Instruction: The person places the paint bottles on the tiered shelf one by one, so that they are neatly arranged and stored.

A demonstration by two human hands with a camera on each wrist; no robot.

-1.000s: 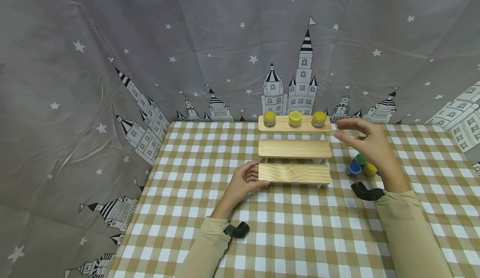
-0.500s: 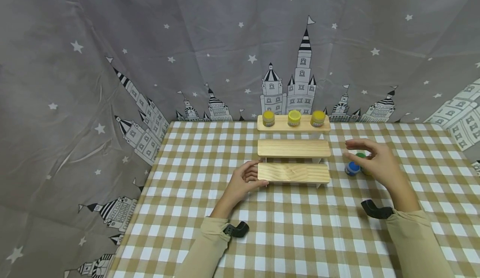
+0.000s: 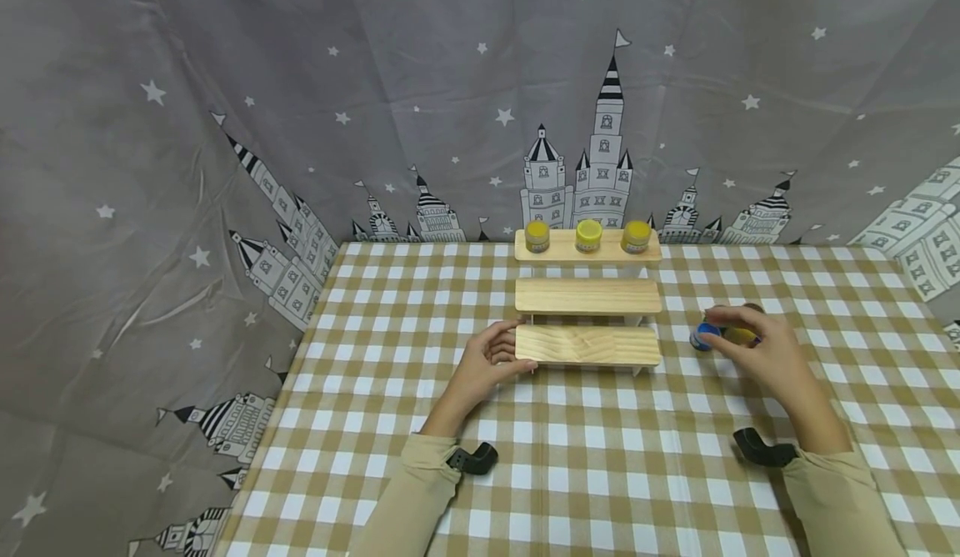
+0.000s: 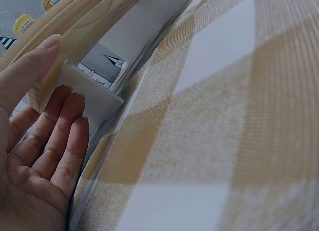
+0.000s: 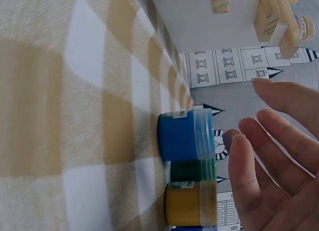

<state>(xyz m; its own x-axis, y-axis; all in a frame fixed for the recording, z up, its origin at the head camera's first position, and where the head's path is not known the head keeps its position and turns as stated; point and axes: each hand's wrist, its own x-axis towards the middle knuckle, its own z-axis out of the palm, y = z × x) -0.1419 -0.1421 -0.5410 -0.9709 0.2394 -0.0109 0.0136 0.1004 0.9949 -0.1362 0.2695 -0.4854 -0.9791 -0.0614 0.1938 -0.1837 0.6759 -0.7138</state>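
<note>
My left hand [image 3: 477, 365] holds the left end of a three-tier wooden display shelf [image 3: 587, 345]. In the left wrist view, its thumb lies over the lowest board's edge and its fingertips curl against the white side support [image 4: 94, 94]. Over at the right, my right hand [image 3: 765, 348] hovers just above a cluster of small paint jars, thumb and fingers spread with nothing between them. The right wrist view shows a blue jar [image 5: 179, 136] nearest the fingertips, then a green jar [image 5: 187, 171] and a yellow jar [image 5: 183, 205]. From the head, the hand partly hides this cluster.
Along the top tier stand three yellow-lidded jars, at left [image 3: 537, 238], middle [image 3: 588, 236] and right [image 3: 636, 238]. The two lower boards are bare. A checked cloth [image 3: 600, 465] covers the table, and a grey castle-print curtain [image 3: 450, 82] hangs behind it.
My right hand has come away from beside the top tier, moving down and toward me to the paint jars. The left hand keeps its place on the shelf.
</note>
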